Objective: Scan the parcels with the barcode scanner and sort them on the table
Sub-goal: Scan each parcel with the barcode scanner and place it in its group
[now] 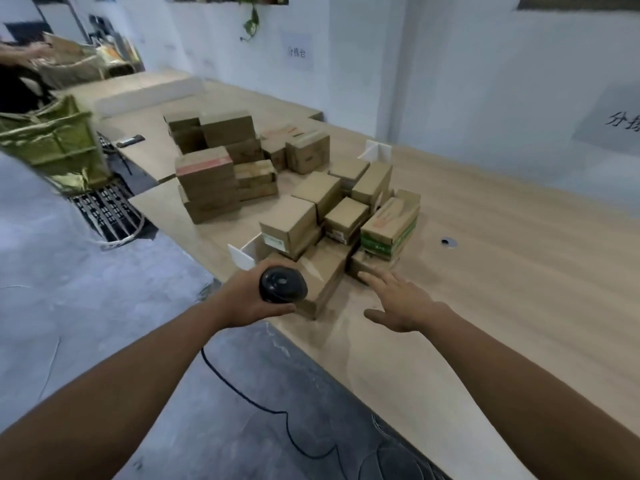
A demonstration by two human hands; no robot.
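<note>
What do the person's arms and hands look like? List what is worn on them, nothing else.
Both arms are bare from the bottom frame edge to the wrists: no sleeves show. The left hand and right hand wear no gloves. No watch, band or ring shows on either wrist or on the fingers, as far as the slightly blurred picture lets one tell. No markings or cables are on the arms themselves.

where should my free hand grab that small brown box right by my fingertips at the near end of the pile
Judging from the head view, take the small brown box by its near end, right hand coming from the table-edge side, thumb and fingers across its side faces. That end looks exposed; the green-banded box sits behind and partly over it, so slide it out toward you first rather than lifting.
</note>
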